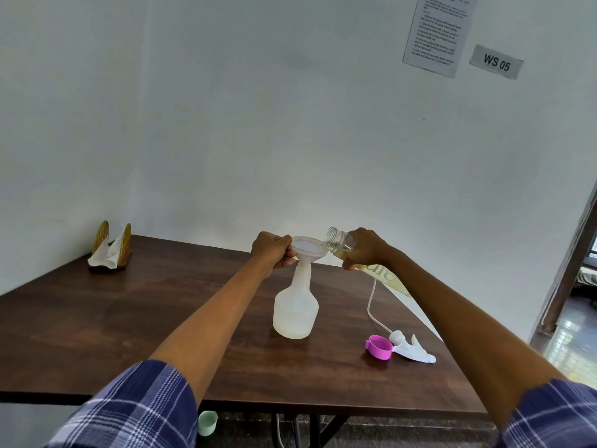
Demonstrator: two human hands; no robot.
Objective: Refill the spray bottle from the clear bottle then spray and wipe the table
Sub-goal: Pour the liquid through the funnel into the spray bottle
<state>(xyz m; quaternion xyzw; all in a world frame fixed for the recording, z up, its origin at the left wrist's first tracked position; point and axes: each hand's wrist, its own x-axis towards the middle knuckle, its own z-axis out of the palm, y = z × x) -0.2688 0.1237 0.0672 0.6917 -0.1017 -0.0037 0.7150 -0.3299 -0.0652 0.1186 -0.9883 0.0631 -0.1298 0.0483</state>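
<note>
Pour step in progress. Spray bottle [295, 310] stands upright mid-counter [161, 302], head off, white funnel [309, 248] seated in its neck. Some liquid sits in the lower body; level hard to read through the frosted wall.

Left hand [274, 252]: fingers curled, pinching the funnel rim on its left side, steadying it.

Right hand [365, 250]: fingers wrapped round the clear bottle [358, 257] near its shoulder. Bottle is uncapped and tilted, long axis running from lower right up to the left, mouth resting at or just over the funnel's right rim. Yellowish liquid is pooled toward the neck. Can't tell if a stream is actually flowing.

Key relation: bottle mouth lies just right of the funnel centre, so the right hand drives the pour and the left only braces. My read: more tilt is needed to keep flow going, with the mouth kept inside the rim. Risk is the funnel tipping or spill over the right edge.

Spray head [412, 349] with its tube and a pink cap [378, 347] lie on the counter front-right, well apart from the bottle. Tissue holder [111, 250] at far left corner, for the wipe later.
</note>
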